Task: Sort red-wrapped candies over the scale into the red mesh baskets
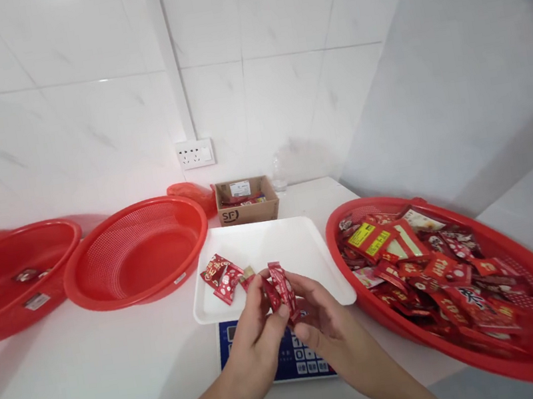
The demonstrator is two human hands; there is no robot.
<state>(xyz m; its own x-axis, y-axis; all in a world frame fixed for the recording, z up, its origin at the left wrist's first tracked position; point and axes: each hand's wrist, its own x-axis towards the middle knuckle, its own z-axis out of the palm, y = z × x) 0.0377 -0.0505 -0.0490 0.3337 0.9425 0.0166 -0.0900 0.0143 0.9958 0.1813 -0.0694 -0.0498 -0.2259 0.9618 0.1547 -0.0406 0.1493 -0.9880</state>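
Note:
Both my hands meet above the front edge of a white tray (298,241), over a blue scale's keypad (298,353). My left hand (257,332) pinches small red snack packets between thumb and fingers. In my right hand (324,322) the fingers and thumb close on a red packet (284,291) with pale spots, held upright. Several other red packets (223,277) lie on the left part of the tray. How many packets the hands hold is partly hidden by the fingers.
To the right, a large red basket (397,324) is heaped with red packets. A red colander (130,214) and another red basket (23,231) stand at left. An open cardboard box (258,213) and a red bag (192,194) sit by the wall.

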